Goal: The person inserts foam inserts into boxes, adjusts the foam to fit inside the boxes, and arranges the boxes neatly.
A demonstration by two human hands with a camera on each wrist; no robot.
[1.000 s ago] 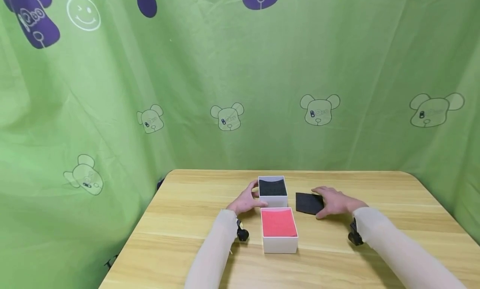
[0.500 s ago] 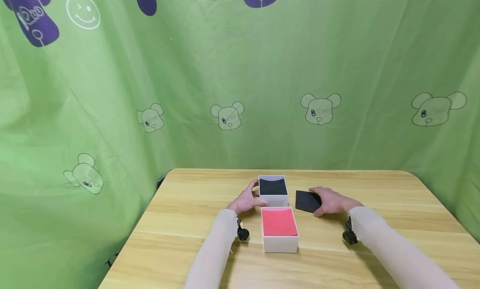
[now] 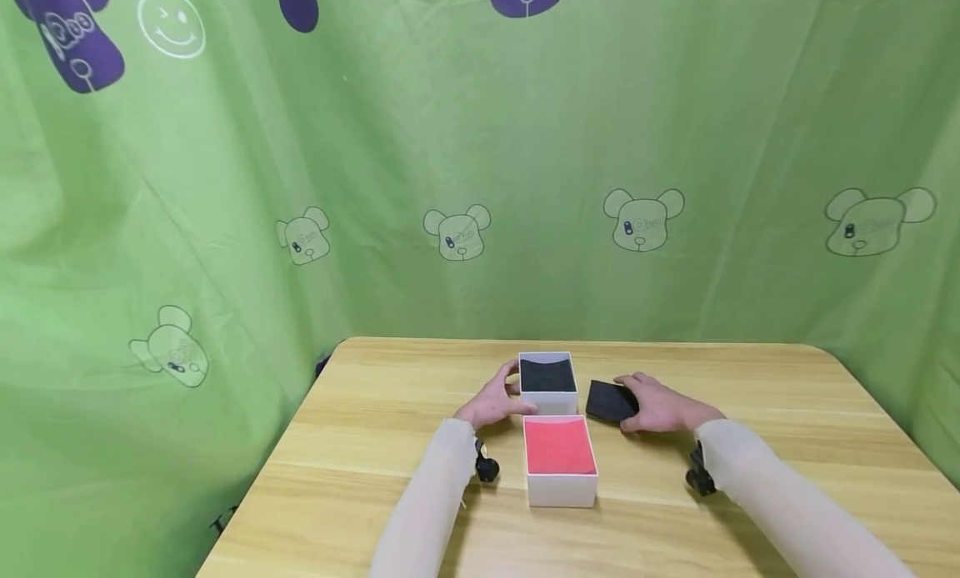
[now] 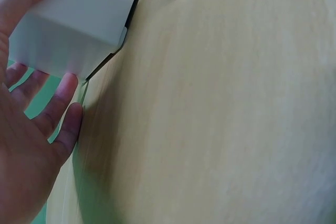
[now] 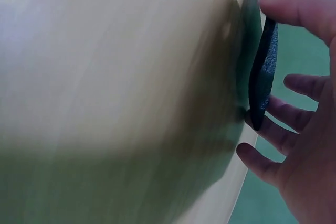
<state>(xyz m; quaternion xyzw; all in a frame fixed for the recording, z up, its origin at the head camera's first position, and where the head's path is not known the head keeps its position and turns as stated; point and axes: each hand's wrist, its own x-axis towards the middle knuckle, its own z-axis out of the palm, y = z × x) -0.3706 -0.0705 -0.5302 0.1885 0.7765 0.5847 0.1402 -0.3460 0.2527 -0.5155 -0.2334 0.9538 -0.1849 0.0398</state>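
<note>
My left hand (image 3: 493, 396) holds the rear white box (image 3: 548, 403) at its left side, the thumb on the near wall. Black material (image 3: 547, 375) lies inside that box. In the right wrist view, my right hand (image 5: 310, 129) pinches a thin black pad (image 5: 264, 72), foam or cloth, between thumb and fingers. The pad is slightly bowed and appears raised off the table. In the head view, the pad (image 3: 611, 401) is just right of the rear box, apart from it.
A front white box (image 3: 562, 490) with a red sheet (image 3: 558, 446) inside stands just before the rear one. Both rest on a wood-grain table (image 3: 360, 453). A green printed curtain (image 3: 540, 295) hangs behind the table and at its sides.
My right hand has moved left with the black pad, which is now closer to the rear box and more tilted. My left hand and both boxes have stayed put.
</note>
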